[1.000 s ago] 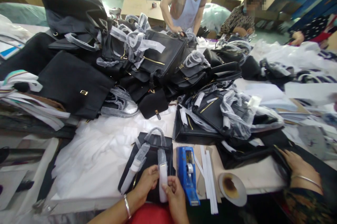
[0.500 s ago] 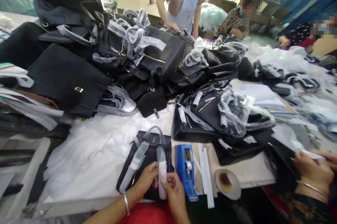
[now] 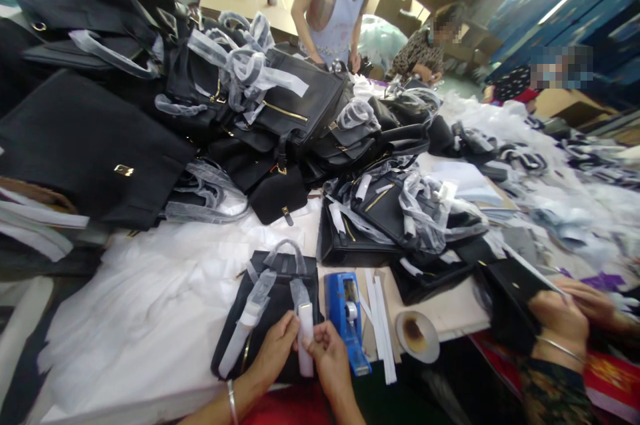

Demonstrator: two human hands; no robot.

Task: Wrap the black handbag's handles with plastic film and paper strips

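A small black backpack (image 3: 235, 318) lies on the table in front of me, its straps toward me and its top handle wrapped in clear film. White wrapping covers the lower part of both shoulder straps. My left hand (image 3: 280, 343) pinches the left edge of the wrapped right-side strap (image 3: 305, 338). On that strap's other edge, my right hand (image 3: 325, 348) has thumb and fingers closed. Just right of the bag stands a blue tape dispenser (image 3: 345, 318), with white paper strips (image 3: 383, 325) beside it.
Black bags (image 3: 300, 98) with film-wrapped handles are heaped across the table. White tissue sheets (image 3: 150, 292) spread at left. A round dish with a brown stain (image 3: 417, 336) sits near the front edge. At right, a co-worker's hands (image 3: 560, 318) hold a black item; other people stand behind.
The view has turned somewhat to the right, so the scene sits further left. Both my hands stay on the same strap. The co-worker's hands at right have come further into view.
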